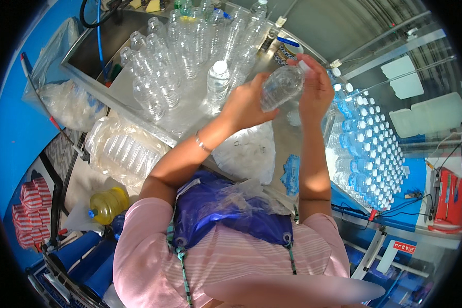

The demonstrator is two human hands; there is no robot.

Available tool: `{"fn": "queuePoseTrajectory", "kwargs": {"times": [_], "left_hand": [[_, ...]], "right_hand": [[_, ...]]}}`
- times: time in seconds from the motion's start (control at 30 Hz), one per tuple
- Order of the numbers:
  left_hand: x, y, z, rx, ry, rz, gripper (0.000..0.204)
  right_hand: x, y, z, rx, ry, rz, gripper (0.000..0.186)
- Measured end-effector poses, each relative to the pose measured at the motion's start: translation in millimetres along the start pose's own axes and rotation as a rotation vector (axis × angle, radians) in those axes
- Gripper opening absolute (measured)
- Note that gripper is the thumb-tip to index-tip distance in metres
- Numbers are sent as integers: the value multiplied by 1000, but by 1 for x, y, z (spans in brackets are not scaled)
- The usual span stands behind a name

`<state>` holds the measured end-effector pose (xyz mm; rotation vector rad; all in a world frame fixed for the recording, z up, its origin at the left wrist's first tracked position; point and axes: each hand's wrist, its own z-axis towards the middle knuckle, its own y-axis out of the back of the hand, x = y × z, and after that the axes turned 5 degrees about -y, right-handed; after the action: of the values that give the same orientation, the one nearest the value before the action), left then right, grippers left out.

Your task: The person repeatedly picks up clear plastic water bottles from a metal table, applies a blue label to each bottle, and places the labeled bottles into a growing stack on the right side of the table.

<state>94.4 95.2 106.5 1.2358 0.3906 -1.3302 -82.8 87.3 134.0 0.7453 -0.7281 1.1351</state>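
Above the metal counter, a clear plastic bottle [283, 88] is held tilted between my two hands, its neck toward the right. My left hand [245, 102] is closed round the lower end of its body. At the neck, the fingers of my right hand [315, 87] wrap about a white cap [303, 66]. A filled bottle with a white cap [218, 82] stands upright just beyond my left hand. Several uncapped clear bottles [185, 49] stand grouped farther back on the left. Below my wrists lies a white plastic bag [247, 154] with marks on it.
To the right stand rows of capped bottles with blue labels [362, 143]. A tub [287, 50] with a blue-handled tool sits at the back. A sink [90, 51] is at the far left, near wrapped empty bottles [123, 151]. Blue labels [291, 174] lie beside my right forearm.
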Motion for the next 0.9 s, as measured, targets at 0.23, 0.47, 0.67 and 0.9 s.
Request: {"fn": "queuePoseTrajectory", "kwargs": {"times": [0.23, 0.47, 0.67, 0.9], "left_hand": [[-10, 3, -16, 452, 301, -1113, 64], [-11, 17, -21, 352, 189, -728, 60], [-16, 12, -24, 99, 112, 105, 59], [-8, 31, -31, 679, 267, -1150, 61]], "right_hand": [[5, -17, -6, 137, -228, 916, 30], [13, 21, -1, 195, -103, 338, 29], [20, 6, -1, 106, -190, -119, 25], [44, 30, 4, 346, 202, -227, 28]]}}
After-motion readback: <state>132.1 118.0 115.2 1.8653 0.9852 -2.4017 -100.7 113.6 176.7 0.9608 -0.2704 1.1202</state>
